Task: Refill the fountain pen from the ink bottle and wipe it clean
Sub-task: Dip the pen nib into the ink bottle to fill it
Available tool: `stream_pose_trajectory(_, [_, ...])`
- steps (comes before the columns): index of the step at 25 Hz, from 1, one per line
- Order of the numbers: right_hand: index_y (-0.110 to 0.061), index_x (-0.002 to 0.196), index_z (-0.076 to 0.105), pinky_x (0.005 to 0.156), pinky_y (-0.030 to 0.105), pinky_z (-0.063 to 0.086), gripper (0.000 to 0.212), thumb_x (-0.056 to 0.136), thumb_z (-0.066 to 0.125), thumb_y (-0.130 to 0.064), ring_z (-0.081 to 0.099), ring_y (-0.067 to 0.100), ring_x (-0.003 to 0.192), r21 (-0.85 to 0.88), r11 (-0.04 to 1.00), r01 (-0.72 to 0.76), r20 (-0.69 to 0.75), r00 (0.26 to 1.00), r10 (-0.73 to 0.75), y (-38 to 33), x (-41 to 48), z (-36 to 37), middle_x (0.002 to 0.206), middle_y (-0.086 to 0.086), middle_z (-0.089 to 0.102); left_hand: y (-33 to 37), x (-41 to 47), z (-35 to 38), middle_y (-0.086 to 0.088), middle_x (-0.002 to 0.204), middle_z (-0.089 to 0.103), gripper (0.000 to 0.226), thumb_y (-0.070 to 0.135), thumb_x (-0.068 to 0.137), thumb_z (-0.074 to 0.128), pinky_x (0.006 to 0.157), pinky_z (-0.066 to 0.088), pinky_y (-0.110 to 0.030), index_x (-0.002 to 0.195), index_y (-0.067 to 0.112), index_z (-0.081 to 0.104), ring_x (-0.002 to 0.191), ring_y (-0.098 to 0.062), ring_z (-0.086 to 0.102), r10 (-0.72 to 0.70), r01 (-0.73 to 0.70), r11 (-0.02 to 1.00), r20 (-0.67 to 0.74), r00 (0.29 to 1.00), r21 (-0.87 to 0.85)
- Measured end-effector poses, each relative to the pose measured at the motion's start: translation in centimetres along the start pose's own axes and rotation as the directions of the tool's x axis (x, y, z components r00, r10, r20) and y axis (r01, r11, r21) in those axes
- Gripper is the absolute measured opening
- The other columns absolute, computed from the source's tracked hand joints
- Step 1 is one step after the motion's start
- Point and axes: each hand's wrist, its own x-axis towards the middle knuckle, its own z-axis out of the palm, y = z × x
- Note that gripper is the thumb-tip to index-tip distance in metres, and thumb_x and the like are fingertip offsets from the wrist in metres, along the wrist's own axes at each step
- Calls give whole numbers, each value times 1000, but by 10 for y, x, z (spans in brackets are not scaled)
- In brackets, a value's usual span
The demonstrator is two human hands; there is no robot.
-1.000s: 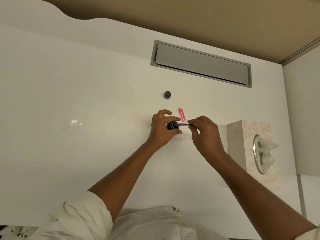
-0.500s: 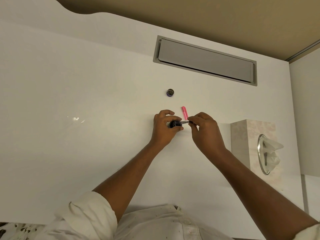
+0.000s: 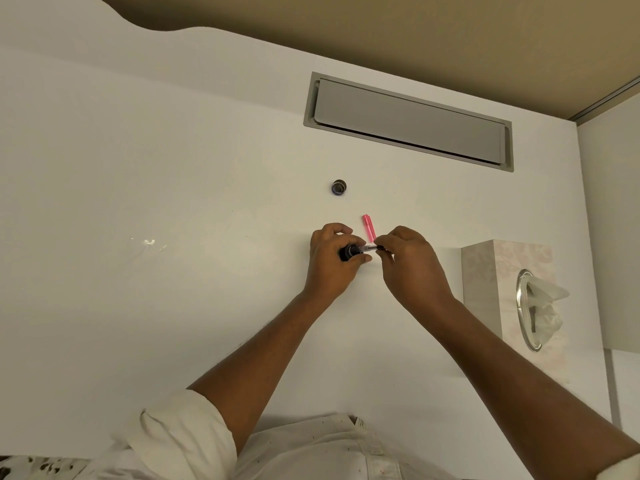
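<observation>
Head view: left hand (image 3: pixel 328 263) grips ink bottle (image 3: pixel 347 252); right hand (image 3: pixel 412 268) pinches pen (image 3: pixel 369 249) at its mouth.

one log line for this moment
left hand grips small black ink bottle | right hand pinches clear fountain pen at bottle mouth | pink plastic pen part on white desk
</observation>
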Motion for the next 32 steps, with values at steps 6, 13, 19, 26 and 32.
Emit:
stream_pose_trajectory(6, [1, 88, 70, 67, 45, 50, 14, 85, 57, 4, 57, 33, 73, -35, 999, -11, 45, 999, 12, -2, 0, 1, 79, 16, 63, -5, -2, 3, 1, 109, 59, 21, 21, 70, 79, 77, 30, 1, 89, 15, 74, 102, -6, 39, 30, -29, 999, -34, 999, 31])
stream_pose_trajectory(13, [1, 92, 70, 72, 45, 49, 16, 85, 56, 6, 57, 33, 79, -36, 999, -29, 72, 997, 31, -5, -1, 3, 84, 17, 64, -7, -1, 2, 1, 108, 59, 24, 22, 69, 79, 76, 31, 0, 92, 16, 74, 103, -8, 42, 20, -20, 1000, -18, 1000, 24])
stream_pose_trajectory(19, [2, 91, 70, 72, 45, 49, 16, 85, 55, 6, 56, 33, 79, -44, 998, -45, 77, 996, 49, -4, -1, 6, 83, 17, 63, -7, -1, 3, 0, 107, 60, 24, 24, 70, 79, 75, 31, -2, 92, 15, 74, 102, -8, 43, 19, -18, 1000, -28, 999, 13])
stream_pose_trajectory(26, [3, 88, 69, 69, 46, 49, 12, 86, 57, 3, 56, 34, 75, -21, 999, -37, 47, 998, 38, -2, 1, 7, 80, 17, 63, -11, -1, 3, -1, 105, 60, 24, 23, 71, 78, 75, 31, 3, 93, 15, 75, 100, -9, 42, 28, -28, 1000, -43, 999, 8])
stream_pose_trajectory(32, [-2, 104, 69, 76, 43, 51, 20, 85, 61, -1, 62, 31, 83, 67, 996, -65, 16, 998, 65, -3, -1, 6, 91, 15, 67, -13, -3, 2, -3, 103, 60, 22, 23, 72, 76, 75, 32, 2, 92, 13, 75, 98, -9, 42, 53, -54, 998, -64, 997, -25])
